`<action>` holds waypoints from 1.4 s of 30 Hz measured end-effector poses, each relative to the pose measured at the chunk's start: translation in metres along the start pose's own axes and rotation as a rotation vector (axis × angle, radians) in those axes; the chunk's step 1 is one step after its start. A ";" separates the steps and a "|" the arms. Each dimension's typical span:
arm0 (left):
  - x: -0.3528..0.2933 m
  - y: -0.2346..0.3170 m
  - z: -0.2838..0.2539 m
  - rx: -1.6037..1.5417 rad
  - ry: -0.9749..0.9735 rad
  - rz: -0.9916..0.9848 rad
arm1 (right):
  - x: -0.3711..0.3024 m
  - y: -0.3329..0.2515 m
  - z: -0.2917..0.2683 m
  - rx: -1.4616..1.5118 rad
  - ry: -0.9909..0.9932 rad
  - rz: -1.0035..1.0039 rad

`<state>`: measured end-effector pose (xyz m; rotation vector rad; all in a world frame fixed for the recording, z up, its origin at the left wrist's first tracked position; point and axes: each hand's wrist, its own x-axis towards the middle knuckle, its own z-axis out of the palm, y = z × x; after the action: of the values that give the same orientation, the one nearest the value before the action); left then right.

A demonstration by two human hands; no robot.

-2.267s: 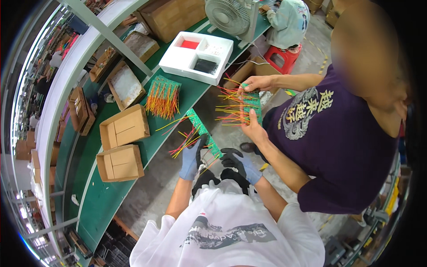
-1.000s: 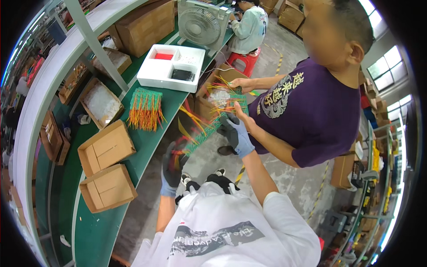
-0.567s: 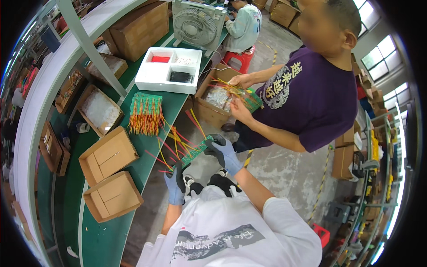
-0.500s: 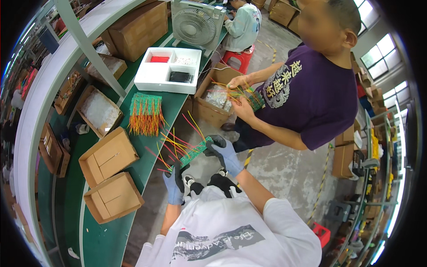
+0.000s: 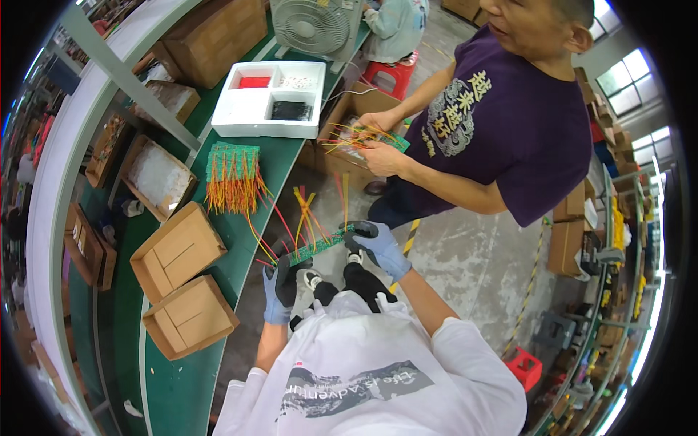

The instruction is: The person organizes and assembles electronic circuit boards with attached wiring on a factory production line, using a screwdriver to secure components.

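Note:
Between my two gloved hands is a long green circuit board with red and yellow wires standing up from it. My left hand, in a grey-blue glove with dark fingers, grips the board's left end. The other end is pinched by my right hand, gloved the same way. The board is held in the air beside the bench edge. On the bench to the left lies a stack of wired circuit boards, its red and yellow wires hanging toward me.
Two shallow cardboard trays lie on the green bench. Beyond the stack stands a white foam box with compartments, then a fan. A co-worker in a purple shirt stands ahead, holding wired boards over a carton.
The board in my hands has turned to lie more level, and its wires now point more upward. The co-worker's hands have moved left and lower their wires over the carton.

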<state>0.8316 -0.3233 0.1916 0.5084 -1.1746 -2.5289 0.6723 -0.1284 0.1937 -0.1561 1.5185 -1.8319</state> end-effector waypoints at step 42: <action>-0.176 0.047 -0.164 -0.098 0.709 0.196 | -0.006 0.178 0.234 -0.125 -0.585 0.414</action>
<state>1.0659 -0.3895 0.1625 1.0841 -0.7762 -1.9564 0.8806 -0.3164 0.1057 -0.3713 1.1403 -1.2209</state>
